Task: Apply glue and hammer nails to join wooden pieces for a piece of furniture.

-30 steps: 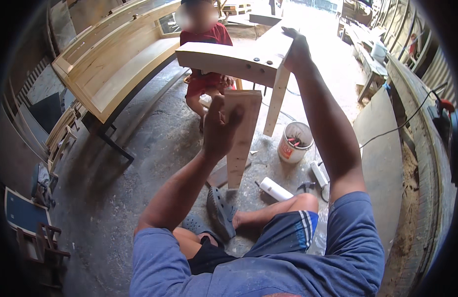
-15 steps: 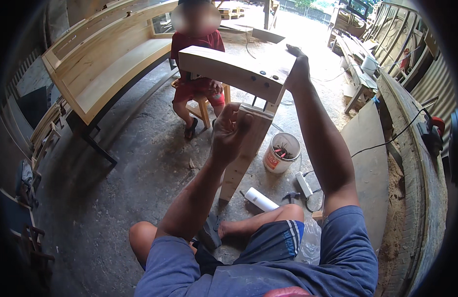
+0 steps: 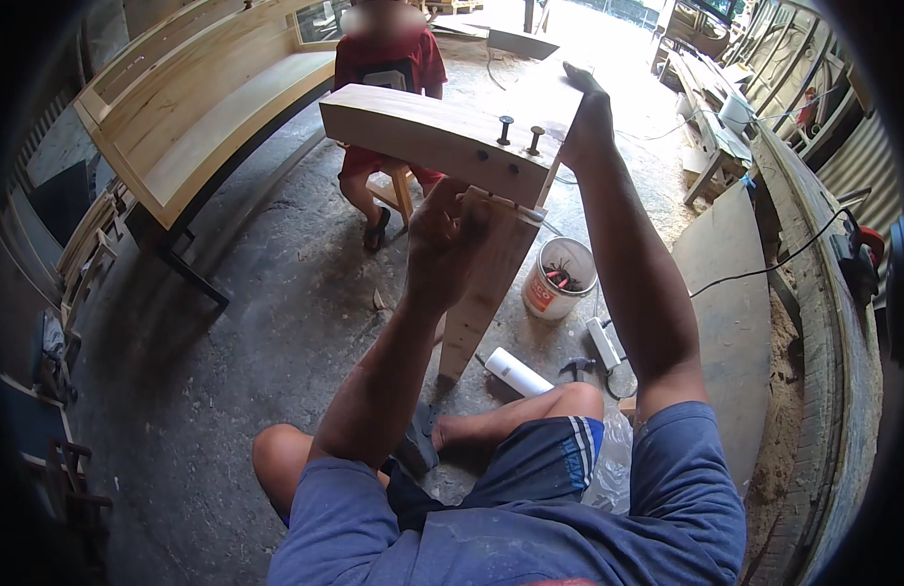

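Note:
A thick pale wooden beam (image 3: 413, 137) lies across the top of an upright tapered wooden leg (image 3: 481, 303). Two dark bolts (image 3: 506, 129) stick up from the beam's top near its right end, and two dark round spots mark its near side. My left hand (image 3: 444, 244) is closed around the leg's upper end, just under the beam; some fingers are hidden behind the wood. At the beam's right end, my right hand (image 3: 589, 132) lies against the wood with the visible fingers stretched out. Bright glare washes out the area beside it.
A person in red (image 3: 384, 68) sits on a wooden stool (image 3: 398, 190) beyond the beam. On the floor are a white bucket (image 3: 559, 278), a white cylinder (image 3: 518, 373), a hammer (image 3: 576, 367) and a power strip (image 3: 605, 342). A long wooden bench (image 3: 247, 127) stands left; planks line the right.
The gap between beam and leg has nearly closed, hiding the bolt shanks there. The bolt heads now stand well above the beam's top. The beam's left end has shifted left.

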Motion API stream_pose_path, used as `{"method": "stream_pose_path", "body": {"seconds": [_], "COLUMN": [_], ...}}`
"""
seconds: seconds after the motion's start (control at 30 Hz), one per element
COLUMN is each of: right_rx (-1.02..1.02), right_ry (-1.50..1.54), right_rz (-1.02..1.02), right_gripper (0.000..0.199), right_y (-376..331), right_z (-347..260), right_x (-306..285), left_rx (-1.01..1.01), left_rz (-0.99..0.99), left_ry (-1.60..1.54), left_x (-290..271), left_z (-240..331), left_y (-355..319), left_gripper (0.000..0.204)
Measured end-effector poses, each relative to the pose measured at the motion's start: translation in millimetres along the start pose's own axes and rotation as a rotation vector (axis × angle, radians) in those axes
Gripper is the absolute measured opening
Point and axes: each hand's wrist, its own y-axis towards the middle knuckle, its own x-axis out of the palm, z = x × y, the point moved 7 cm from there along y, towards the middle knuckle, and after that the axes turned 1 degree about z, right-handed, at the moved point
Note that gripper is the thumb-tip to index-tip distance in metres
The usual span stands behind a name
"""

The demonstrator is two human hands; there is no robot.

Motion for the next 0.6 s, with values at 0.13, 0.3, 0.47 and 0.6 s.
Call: {"method": "stream_pose_path", "body": {"seconds": [0.13,0.3,0.47,0.6], "right_rx": [-0.004,-0.006,0.007,0.046], "right_ry": [-0.025,-0.025,-0.022,0.001], "right_rz": [-0.02,-0.063,-0.093,-0.128], "right_gripper": [0.042,0.042,0.042,0.048], "right_y": [-3.9,-12.9,-17.3,-22.8], "right_z": [-1.1,1.1,5.8,12.3], "right_x": [-1.5,0.0,0.8,5.8], "left_rx": [-0.03,-0.042,0.028,-0.012], "left_rz": [-0.03,-0.014,0.011,-0.009], "left_ry": [-0.065,-0.128,-0.088,-0.043], "left_x": [-4.7,-9.4,-13.5,-18.2], "left_z": [-1.7,-3.5,4.5,7.7], "left_y": [-0.3,-6.3,-10.3,-19.3], "left_gripper": [0.041,0.043,0.047,0.048]}}
